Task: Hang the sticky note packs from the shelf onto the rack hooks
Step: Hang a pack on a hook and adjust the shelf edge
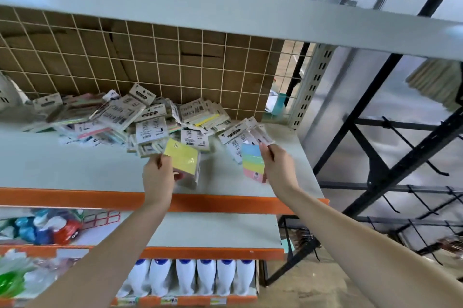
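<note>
A heap of sticky note packs (140,117) lies on the grey shelf (62,164) against a wire grid. My left hand (158,177) grips a pack with a yellow face (183,157) just above the shelf's front part. My right hand (276,166) holds a pack striped blue, green, yellow and pink (252,162) by its card header, along with another pack behind it. The black rack with its hooks (411,197) stands to the right of the shelf, apart from both hands.
An upper shelf board (225,12) with cardboard boxes hangs overhead. Below are an orange shelf edge (213,203), toys at the left and a row of white bottles (195,280). A perforated steel upright (310,87) marks the shelf's right end.
</note>
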Action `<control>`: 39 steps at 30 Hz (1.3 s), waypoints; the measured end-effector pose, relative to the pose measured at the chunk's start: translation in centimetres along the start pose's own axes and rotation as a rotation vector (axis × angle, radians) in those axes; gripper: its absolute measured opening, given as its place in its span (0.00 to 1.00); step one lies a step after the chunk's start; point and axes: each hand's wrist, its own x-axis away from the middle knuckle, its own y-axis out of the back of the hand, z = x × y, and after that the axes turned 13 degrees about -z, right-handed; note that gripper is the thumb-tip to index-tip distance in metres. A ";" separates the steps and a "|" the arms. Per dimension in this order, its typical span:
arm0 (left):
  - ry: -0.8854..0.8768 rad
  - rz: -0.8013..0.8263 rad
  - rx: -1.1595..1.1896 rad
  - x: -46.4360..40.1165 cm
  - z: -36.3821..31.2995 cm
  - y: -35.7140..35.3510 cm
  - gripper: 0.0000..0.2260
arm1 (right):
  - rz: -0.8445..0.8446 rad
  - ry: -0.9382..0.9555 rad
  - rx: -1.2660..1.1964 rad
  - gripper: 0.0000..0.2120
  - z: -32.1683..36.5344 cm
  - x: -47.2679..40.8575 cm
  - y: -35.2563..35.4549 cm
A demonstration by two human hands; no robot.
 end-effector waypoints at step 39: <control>0.602 0.628 0.419 30.7 -4.6 -8.2 0.02 | 0.109 -0.674 -1.130 0.18 -13.6 9.2 29.1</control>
